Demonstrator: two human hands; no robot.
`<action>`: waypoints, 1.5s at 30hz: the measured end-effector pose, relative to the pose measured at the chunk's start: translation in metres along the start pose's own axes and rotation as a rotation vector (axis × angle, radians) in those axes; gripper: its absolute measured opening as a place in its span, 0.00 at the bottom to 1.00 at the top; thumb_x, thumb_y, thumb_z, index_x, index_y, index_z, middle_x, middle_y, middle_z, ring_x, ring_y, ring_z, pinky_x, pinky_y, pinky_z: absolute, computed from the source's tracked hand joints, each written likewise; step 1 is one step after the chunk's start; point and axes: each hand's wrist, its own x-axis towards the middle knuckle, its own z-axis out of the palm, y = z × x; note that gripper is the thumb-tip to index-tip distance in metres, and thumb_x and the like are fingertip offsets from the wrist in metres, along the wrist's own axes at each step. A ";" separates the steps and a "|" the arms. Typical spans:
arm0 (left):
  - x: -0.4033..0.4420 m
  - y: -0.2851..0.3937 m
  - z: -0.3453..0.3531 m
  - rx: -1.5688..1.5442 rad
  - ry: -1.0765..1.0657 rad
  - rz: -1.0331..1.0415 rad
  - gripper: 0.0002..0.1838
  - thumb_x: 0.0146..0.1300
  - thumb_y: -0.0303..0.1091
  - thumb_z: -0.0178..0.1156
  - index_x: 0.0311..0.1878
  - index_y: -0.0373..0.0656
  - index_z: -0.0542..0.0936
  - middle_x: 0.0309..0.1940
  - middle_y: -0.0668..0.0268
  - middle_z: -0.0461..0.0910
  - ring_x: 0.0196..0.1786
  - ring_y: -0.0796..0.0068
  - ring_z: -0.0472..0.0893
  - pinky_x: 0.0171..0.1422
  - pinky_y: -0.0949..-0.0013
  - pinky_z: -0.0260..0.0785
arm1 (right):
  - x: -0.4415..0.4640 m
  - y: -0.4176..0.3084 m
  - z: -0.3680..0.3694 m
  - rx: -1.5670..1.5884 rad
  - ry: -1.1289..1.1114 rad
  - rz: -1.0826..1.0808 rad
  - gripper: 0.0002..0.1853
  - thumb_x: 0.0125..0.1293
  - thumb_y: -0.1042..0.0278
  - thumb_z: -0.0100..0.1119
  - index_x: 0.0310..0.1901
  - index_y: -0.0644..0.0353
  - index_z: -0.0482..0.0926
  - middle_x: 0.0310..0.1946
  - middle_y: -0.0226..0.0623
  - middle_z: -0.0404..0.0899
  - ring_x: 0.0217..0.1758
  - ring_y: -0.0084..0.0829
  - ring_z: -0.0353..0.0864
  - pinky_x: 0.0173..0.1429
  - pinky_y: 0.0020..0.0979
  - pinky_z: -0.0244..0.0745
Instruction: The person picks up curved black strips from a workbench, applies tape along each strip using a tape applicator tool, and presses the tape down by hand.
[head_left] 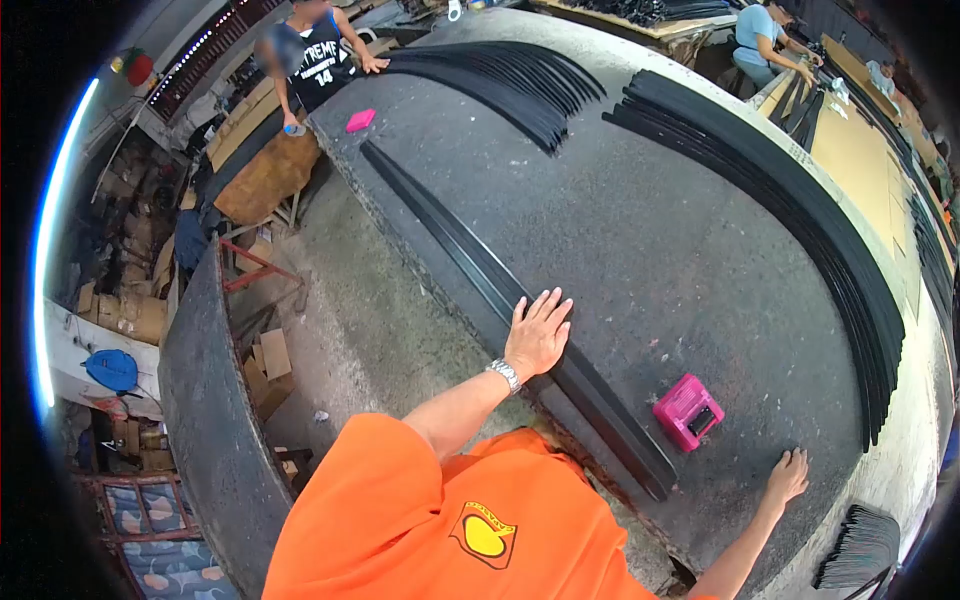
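Observation:
My left hand [538, 332], with a metal-band watch on the wrist, lies palm down and spread across long black strips [480, 268]. The strips run diagonally along the near edge of the dark table [640, 250], and their near end [640, 465] lies in front of my body. Over to the right, my right hand [787, 478] rests on the tabletop with its fingers stretched out and nothing visible in it. Between the two hands, but touching neither, sits a bright pink plastic box [688, 412] with a black part on it.
Rows of black strips [790, 200] curve along the table's far right, with another bundle [490, 80] at the back. A small pink item [360, 121] lies near a person in a black jersey [325, 60]. Another person [765, 45] works back right. Concrete floor [370, 290] shows at left.

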 end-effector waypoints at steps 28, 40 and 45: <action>0.031 -0.181 -0.053 -0.265 -0.263 0.366 0.41 0.65 0.67 0.62 0.77 0.57 0.72 0.83 0.59 0.60 0.85 0.64 0.58 0.85 0.35 0.40 | -0.288 -0.369 -0.068 0.206 -0.100 -0.335 0.37 0.82 0.42 0.41 0.84 0.52 0.55 0.84 0.48 0.53 0.86 0.52 0.50 0.80 0.71 0.42; 0.028 -0.180 -0.048 -0.283 -0.249 0.367 0.39 0.70 0.66 0.57 0.76 0.53 0.72 0.82 0.58 0.60 0.85 0.61 0.56 0.87 0.37 0.39 | -0.284 -0.398 -0.066 0.072 -0.087 -0.271 0.34 0.82 0.39 0.37 0.83 0.44 0.60 0.84 0.40 0.55 0.86 0.53 0.51 0.81 0.71 0.42; 0.027 -0.181 -0.041 -0.294 -0.212 0.373 0.40 0.70 0.67 0.56 0.77 0.52 0.70 0.82 0.58 0.59 0.85 0.61 0.56 0.87 0.37 0.38 | -0.283 -0.396 -0.061 0.081 -0.052 -0.279 0.38 0.81 0.33 0.31 0.82 0.49 0.61 0.83 0.44 0.57 0.85 0.55 0.53 0.80 0.72 0.44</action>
